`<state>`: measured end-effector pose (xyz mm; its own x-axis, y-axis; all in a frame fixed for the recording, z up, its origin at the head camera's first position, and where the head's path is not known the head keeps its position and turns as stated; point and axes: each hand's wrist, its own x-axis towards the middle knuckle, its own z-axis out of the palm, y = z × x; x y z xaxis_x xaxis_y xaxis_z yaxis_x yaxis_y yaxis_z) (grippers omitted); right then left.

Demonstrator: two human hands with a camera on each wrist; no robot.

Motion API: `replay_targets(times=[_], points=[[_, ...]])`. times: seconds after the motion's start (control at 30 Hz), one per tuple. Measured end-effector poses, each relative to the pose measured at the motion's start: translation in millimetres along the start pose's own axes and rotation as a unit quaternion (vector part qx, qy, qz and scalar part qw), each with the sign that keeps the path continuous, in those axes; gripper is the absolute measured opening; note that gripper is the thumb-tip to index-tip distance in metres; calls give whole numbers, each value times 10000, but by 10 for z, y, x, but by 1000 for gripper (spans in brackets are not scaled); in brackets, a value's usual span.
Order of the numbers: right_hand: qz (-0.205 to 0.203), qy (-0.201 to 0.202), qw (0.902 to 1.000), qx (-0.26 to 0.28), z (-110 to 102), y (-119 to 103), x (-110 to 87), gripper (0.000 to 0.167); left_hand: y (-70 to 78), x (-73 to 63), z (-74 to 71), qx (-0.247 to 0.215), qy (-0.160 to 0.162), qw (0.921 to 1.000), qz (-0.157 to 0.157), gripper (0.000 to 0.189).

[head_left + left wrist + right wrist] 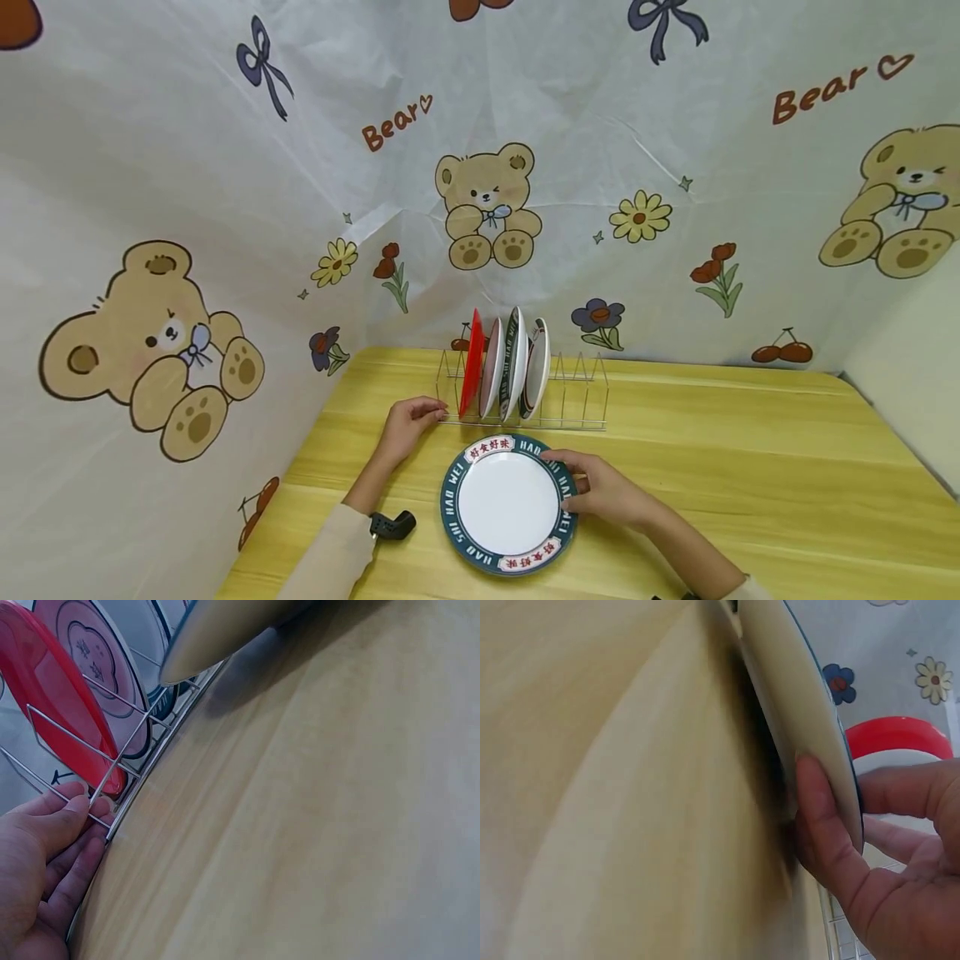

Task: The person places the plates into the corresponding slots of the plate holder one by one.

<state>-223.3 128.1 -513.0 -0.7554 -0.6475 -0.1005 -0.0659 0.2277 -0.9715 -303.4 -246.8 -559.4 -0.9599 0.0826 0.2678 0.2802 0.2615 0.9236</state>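
Note:
My right hand (606,493) grips the right rim of a round plate (508,503), white inside with a dark green lettered border. In the right wrist view the thumb and fingers pinch this plate's edge, its pale underside (799,682) raised above the table over a dark shadow. My left hand (407,427) holds the left front corner of a wire dish rack (581,428); the left wrist view shows its fingertips on the wires. Standing on edge in the rack are a red plate (472,362), a pinkish plate (491,368), a green-bordered plate (514,362) and a white dish (537,367).
The rack's right-hand slots hold no plates. Beneath everything lies a yellow wood-grain table (720,467). A pale cloth (570,125) printed with bears and flowers hangs behind and at the left. A black wrist device (393,525) sits at the left sleeve.

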Motion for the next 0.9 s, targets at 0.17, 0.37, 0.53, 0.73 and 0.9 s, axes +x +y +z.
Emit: replay_targets(times=[0.17, 0.37, 0.53, 0.73, 0.9], points=[[152, -226, 9992, 302, -53, -32, -19, 70, 143, -35, -8, 86, -67, 9999, 49, 16], [291, -388, 9949, 888, -70, -46, -41, 66, 315, -107, -11, 3, -146, 9998, 147, 15], [327, -398, 9923, 1129, -65, -78, -54, 68, 320, -114, 7, 46, -69, 9998, 195, 15], [227, -427, 9894, 1368, -100, -95, -59, 68, 312, -111, 16, 32, -45, 9999, 113, 14], [54, -287, 9896, 1412, -171, -190, -95, 68, 129, -52, 6, -110, -31, 9998, 149, 13]])
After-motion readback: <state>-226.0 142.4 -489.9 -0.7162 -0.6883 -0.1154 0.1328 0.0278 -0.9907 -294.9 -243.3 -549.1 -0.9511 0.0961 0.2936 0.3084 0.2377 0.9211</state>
